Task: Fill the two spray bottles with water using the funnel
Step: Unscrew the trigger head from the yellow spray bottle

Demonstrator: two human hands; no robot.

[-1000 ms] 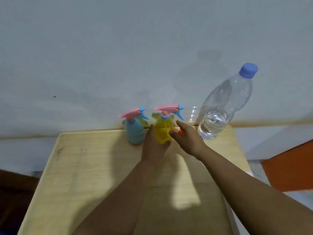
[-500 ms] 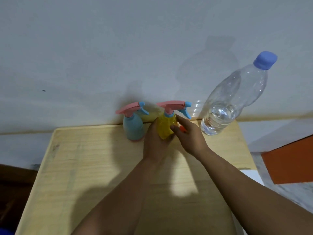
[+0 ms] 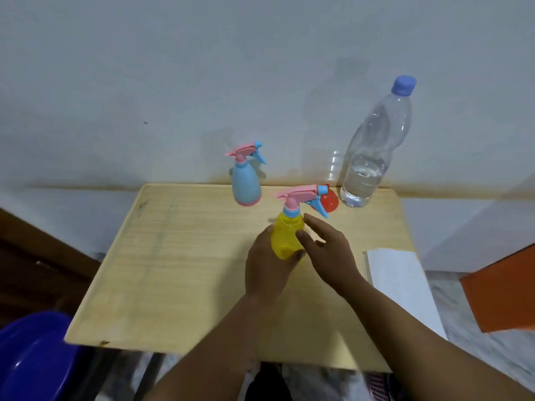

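Holding the yellow spray bottle (image 3: 286, 238) upright over the middle of the wooden table (image 3: 179, 256), my left hand (image 3: 267, 269) is wrapped around its body; whether the base touches the wood I cannot tell, since the fingers hide it. My right hand (image 3: 330, 253) sits open just beside the bottle, fingers spread, gripping nothing.

Risks, as I judge them:
- The pink-and-blue trigger head is on; twisting it off with a loose left-hand hold could let the slick body spin or tip.
- The water bottle (image 3: 373, 151) stands tall near the back edge, capped; a careless reach could topple it.
- The red funnel (image 3: 328, 201), partly hidden behind the sprayer nozzle, could get knocked off the back.

Count:
- Spray bottles: two, the yellow in hand, and the blue spray bottle (image 3: 246, 183) standing at the back edge, well apart.
- Funnel: one.
- Water bottle: one, roughly a third full.
- Table: one.
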